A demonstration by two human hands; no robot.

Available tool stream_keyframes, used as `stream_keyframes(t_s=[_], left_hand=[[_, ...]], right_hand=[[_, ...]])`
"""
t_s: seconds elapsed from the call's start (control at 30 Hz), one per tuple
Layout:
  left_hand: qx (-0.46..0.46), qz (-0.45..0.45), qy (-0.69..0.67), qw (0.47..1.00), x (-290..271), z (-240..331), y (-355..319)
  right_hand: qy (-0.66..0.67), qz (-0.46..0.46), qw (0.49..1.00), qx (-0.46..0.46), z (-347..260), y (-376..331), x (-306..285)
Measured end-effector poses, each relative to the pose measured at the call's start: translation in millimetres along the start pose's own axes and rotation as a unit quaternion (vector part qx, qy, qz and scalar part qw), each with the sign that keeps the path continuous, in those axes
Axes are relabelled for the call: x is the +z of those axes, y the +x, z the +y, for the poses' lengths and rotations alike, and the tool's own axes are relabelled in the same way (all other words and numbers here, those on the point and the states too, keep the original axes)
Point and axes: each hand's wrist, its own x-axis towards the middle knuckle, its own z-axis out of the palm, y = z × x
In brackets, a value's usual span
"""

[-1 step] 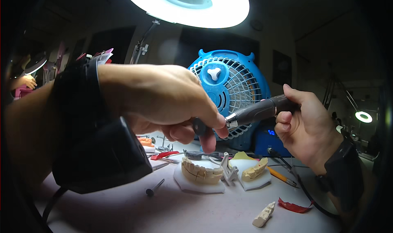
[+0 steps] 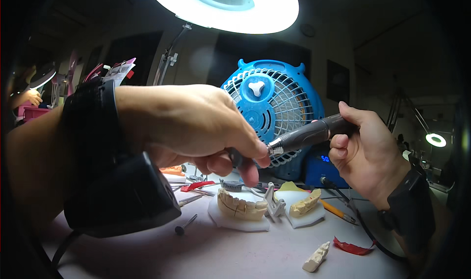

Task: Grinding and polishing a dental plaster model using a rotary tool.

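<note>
My right hand [image 2: 370, 151] is closed round the rear of a dark grey rotary handpiece [image 2: 306, 133]. Its metal nose points left, toward my other hand. My left hand [image 2: 196, 122] pinches at that nose with thumb and fingers, holding a dark disc-headed bit [image 2: 236, 157]. Whether the bit's shank sits inside the chuck is hidden by the fingertips. Below them on the table stand a toothed plaster dental model [image 2: 240, 206] on a white base and a smaller partial model [image 2: 305, 203], with a white plastic hinge [image 2: 274, 200] between.
A blue fan [image 2: 274, 102] stands behind my hands, beside a blue control box [image 2: 321, 168]. Overhead hangs a ring lamp [image 2: 274, 9]. A disc bur [image 2: 184, 226], a loose plaster piece [image 2: 316, 257], a red scrap [image 2: 352, 247] and an orange-handled knife [image 2: 336, 212] lie on the table.
My left hand has shifted slightly down, and the bit's head has turned more edge-on. The right hand and handpiece have barely moved.
</note>
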Motion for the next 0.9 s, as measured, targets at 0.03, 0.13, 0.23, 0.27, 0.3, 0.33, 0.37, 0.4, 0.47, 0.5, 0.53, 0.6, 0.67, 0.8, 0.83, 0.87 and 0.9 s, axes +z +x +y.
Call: stream_keyframes(t_s=[0.03, 0.13, 0.23, 0.27, 0.3, 0.33, 0.37, 0.4, 0.47, 0.5, 0.53, 0.6, 0.67, 0.8, 0.83, 0.87, 0.9], left_hand=[[-0.017, 0.025, -0.002, 1.000, 3.4, -2.1, -2.2], [-0.007, 0.034, -0.017, 0.999, 6.4, -4.8, -8.3], [-0.014, 0.039, -0.018, 0.999, 7.2, -4.9, -9.5], [-0.023, 0.070, -0.016, 0.997, 7.5, -5.1, -9.6], [-0.020, 0.041, -0.023, 0.999, 7.6, -5.4, -9.6], [-0.023, 0.042, -0.025, 0.999, 7.5, -5.9, -9.6], [-0.030, 0.048, -0.035, 0.998, 7.1, -6.3, -9.7], [-0.028, 0.044, -0.029, 0.998, 6.6, -7.0, -9.6], [-0.023, 0.029, -0.030, 0.999, 4.8, -7.7, -10.3], [-0.021, 0.030, -0.023, 0.999, 3.9, -8.1, -10.3], [-0.015, 0.024, -0.023, 0.999, 2.9, -8.2, -10.3], [-0.013, 0.018, -0.019, 1.000, 1.9, -9.1, -10.1], [-0.014, 0.013, -0.016, 1.000, 0.9, -10.1, -10.0], [-0.024, -0.004, -0.053, 0.998, -2.2, -10.9, -9.3], [-0.028, -0.012, -0.079, 0.996, -3.0, -10.9, -9.0], [-0.033, -0.021, -0.105, 0.994, -3.9, -11.0, -8.7], [-0.036, -0.025, -0.113, 0.993, -4.4, -11.5, -8.4]], right_hand=[[-0.005, -0.001, 1.000, 0.002, 0.6, -0.5, 1.0], [-0.017, -0.007, 1.000, 0.002, 2.0, -1.0, 2.8], [-0.017, -0.014, 1.000, -0.006, 2.0, -0.7, 1.9], [-0.016, -0.010, 1.000, -0.006, 1.9, -0.6, 0.8], [-0.012, -0.026, 1.000, -0.010, 1.9, -0.3, -0.4], [-0.019, -0.033, 0.999, -0.006, 1.9, -0.1, -1.6], [-0.024, -0.058, 0.998, -0.006, 2.0, -0.1, -3.1], [-0.029, -0.061, 0.998, -0.004, 2.3, 0.1, -4.1], [-0.021, -0.076, 0.997, -0.004, 3.0, 0.1, -5.6], [-0.017, -0.066, 0.998, -0.001, 3.4, 0.0, -5.6], [-0.021, -0.071, 0.997, -0.005, 3.7, -0.2, -5.3], [-0.031, -0.053, 0.998, -0.010, 4.0, -1.1, -3.2], [-0.016, -0.043, 0.999, 0.002, 4.1, -2.0, 0.6], [-0.004, -0.014, 0.999, 0.031, 1.7, -6.3, 6.1], [-0.005, -0.008, 0.999, 0.033, 1.2, -7.4, 6.6], [-0.005, -0.007, 0.999, 0.035, 0.6, -8.1, 6.9], [-0.006, -0.008, 0.999, 0.037, 0.3, -8.4, 6.8]])
